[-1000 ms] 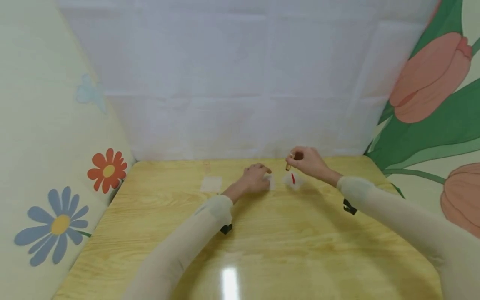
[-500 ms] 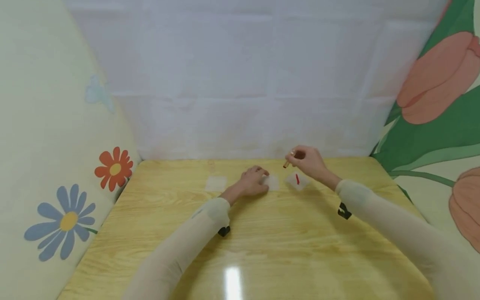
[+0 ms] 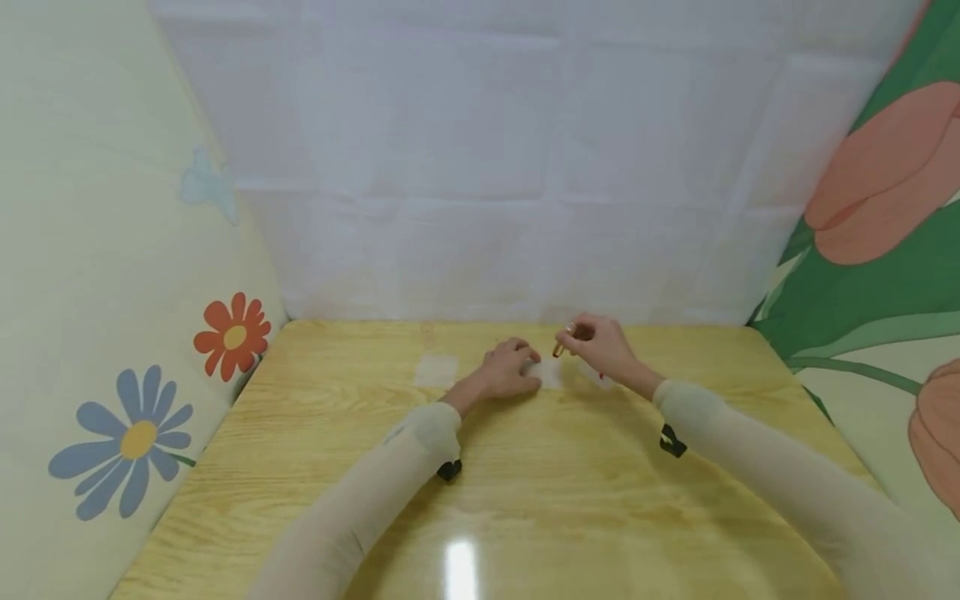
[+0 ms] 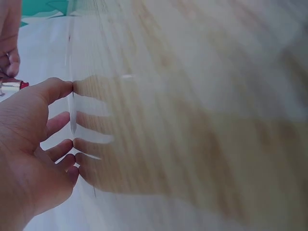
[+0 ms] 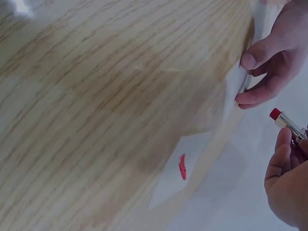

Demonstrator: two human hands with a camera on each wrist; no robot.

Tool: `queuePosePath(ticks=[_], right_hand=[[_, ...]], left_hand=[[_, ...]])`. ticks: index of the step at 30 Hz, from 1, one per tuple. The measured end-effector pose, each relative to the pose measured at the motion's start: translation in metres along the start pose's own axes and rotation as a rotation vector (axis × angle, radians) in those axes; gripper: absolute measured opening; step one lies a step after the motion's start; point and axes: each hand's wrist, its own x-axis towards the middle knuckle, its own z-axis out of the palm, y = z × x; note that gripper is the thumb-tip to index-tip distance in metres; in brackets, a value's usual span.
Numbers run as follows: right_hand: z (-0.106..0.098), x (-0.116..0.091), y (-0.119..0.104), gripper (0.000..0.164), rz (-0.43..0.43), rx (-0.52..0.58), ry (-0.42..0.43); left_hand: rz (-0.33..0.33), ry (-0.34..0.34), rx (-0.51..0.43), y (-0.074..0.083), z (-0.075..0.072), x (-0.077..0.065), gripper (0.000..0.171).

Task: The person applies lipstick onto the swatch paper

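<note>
My right hand pinches a lipstick by its shiny metal tube, the red tip pointing toward the left hand in the right wrist view. In the head view the lipstick's end is close over the far right part of a small white paper square. The left hand rests with spread fingers on that square's left side, fingertips at the table surface. Just right of it lies another white paper bearing a red stroke; the right hand partly covers it in the head view.
A third pale square lies left of the left hand. All of these are on a glossy wood-grain table. White sheeting hangs behind its far edge, and flower-painted walls stand at both sides.
The right hand has come left and down with the lipstick, from above the marked paper toward the middle square. The left hand stays at the middle square, its fingers slightly shifted.
</note>
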Motion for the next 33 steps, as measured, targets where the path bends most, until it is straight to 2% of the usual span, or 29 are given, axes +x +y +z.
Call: queuePosePath(ticks=[8,14,24,33], right_hand=[[0.021,0.005,0.01,0.009,0.025,0.028,0.001],[0.033,0.011,0.013,0.007,0.034,-0.009,0.023],[0.044,0.019,0.018,0.006,0.059,-0.072,0.032],[0.048,0.022,0.016,0.005,0.067,-0.066,0.013]], left_hand=[[0.011,0.015,0.013,0.0,0.003,-0.001,0.046],[-0.011,0.022,0.028,-0.001,0.005,0.0,0.047],[-0.059,0.015,0.041,0.002,0.006,0.0,0.05],[-0.073,0.021,0.014,0.003,0.006,0.001,0.048]])
